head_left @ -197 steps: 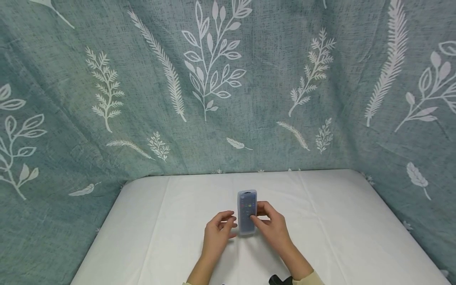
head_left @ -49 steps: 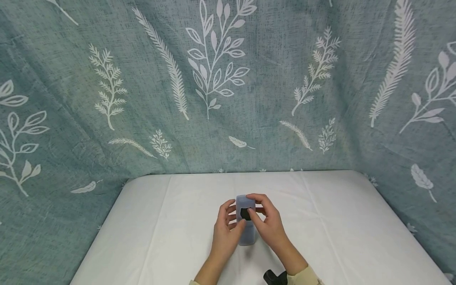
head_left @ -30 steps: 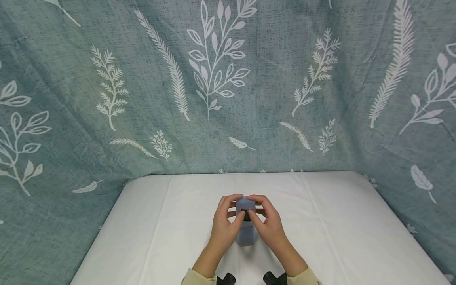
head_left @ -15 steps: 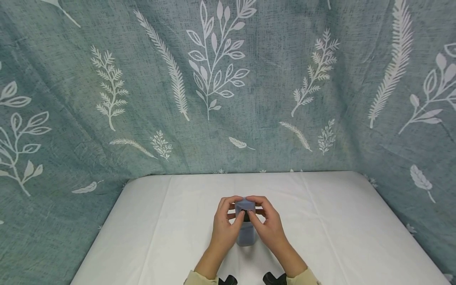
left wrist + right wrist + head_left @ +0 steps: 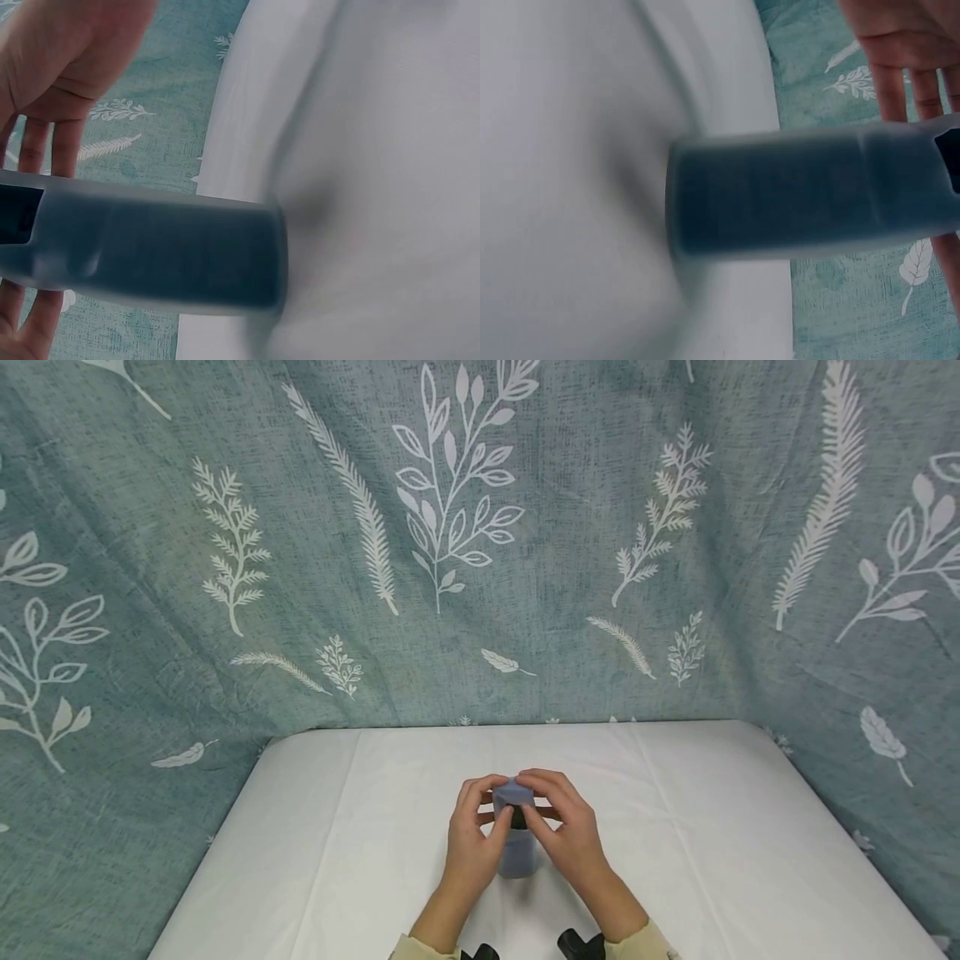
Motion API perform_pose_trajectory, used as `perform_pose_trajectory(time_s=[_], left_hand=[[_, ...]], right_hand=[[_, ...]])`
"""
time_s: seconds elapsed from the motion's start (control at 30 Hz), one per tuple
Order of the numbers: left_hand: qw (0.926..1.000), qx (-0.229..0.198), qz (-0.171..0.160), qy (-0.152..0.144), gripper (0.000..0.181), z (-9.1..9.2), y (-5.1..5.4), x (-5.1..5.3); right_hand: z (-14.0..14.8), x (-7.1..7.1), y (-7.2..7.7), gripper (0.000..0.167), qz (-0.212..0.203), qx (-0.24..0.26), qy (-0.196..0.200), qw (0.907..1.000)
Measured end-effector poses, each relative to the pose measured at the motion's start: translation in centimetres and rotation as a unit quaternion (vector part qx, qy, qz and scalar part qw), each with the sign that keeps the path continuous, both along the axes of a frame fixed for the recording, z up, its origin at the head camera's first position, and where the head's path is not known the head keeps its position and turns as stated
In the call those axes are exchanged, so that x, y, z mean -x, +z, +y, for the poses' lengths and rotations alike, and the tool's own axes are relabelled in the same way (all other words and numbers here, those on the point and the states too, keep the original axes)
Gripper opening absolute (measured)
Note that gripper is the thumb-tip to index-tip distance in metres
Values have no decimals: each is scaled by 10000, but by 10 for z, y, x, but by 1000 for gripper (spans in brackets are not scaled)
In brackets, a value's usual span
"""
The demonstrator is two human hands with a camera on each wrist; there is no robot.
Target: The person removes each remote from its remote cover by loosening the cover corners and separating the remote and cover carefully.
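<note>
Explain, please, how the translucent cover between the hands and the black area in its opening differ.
Look: the cover is hazy and bluish, whereas the black area is far darker.
Size: the cover is long; the black area shows as a small patch.
Extent: in the head view, the cover shows both above and below the black area.
Shared: both are between the left hand and the right hand.
</note>
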State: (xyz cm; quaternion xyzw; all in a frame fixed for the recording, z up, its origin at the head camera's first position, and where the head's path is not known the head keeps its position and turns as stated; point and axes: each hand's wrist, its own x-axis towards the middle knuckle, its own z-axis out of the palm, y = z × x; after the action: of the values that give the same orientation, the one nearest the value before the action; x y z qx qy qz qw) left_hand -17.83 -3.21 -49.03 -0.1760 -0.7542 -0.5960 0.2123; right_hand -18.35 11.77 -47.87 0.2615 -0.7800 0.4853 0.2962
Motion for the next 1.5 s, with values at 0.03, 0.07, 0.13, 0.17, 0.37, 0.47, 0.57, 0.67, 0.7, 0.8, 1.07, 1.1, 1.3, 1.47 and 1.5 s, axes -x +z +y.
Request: perform_pose_trajectory(time_s=[0.03, 0.07, 0.13, 0.17, 0.37, 0.47, 0.57, 0.67, 0.7, 0.8, 1.07, 1.1, 1.3, 1.47, 1.5], left_hand=[[10000, 37, 41, 14, 40, 0, 0, 0], [10000, 66, 70, 23, 40, 1, 0, -1], [9999, 95, 117, 37, 41, 1, -1, -1], [9999, 93, 132, 39, 42, 1, -1, -1], [9996, 72, 279, 61, 42, 3, -1, -3], [9993, 43, 366, 54, 41, 4, -2, -3], [9991, 35, 420, 45, 41, 5, -2, -2], [9990, 86, 440, 50, 41, 5, -3, -1], [9990, 117, 433, 47, 40, 5, -2, -1], [9985, 211, 502, 72, 38, 4, -2, -1], [9980, 257, 578, 42, 36, 3, -2, -3], [9979, 261, 592, 29, 36, 2, -2, -3], [9969, 274, 743, -38, 36, 3, -3, -2], [9965, 234, 794, -73, 37, 3, -4, -1], [9965, 228, 797, -91, 37, 3, -4, -1]], right_hand=[[2, 1, -2, 42, 98, -27, 57, 9999], [3, 2, -3, 42, 193, -32, 130, 9997], [6, 4, -4, 42, 328, -24, 225, 9992], [7, 4, -4, 42, 380, -15, 253, 9990], [10, 6, -2, 37, 463, 107, 255, 9985], [10, 6, 0, 34, 498, 126, 160, 9985], [11, 7, 2, 32, 499, 151, 73, 9986], [12, 8, 3, 29, 475, 167, -33, 9987], [12, 8, 4, 28, 469, 165, -69, 9987], [13, 7, 7, 26, 400, 128, -159, 9990], [17, 7, 18, 17, -479, 346, 277, 9979], [18, 7, 19, 17, -598, 386, 350, 9968], [22, 8, 25, 15, -1253, 505, 560, 9892], [23, 9, 27, 15, -1521, 476, 507, 9859], [23, 9, 27, 15, -1575, 475, 487, 9852]])
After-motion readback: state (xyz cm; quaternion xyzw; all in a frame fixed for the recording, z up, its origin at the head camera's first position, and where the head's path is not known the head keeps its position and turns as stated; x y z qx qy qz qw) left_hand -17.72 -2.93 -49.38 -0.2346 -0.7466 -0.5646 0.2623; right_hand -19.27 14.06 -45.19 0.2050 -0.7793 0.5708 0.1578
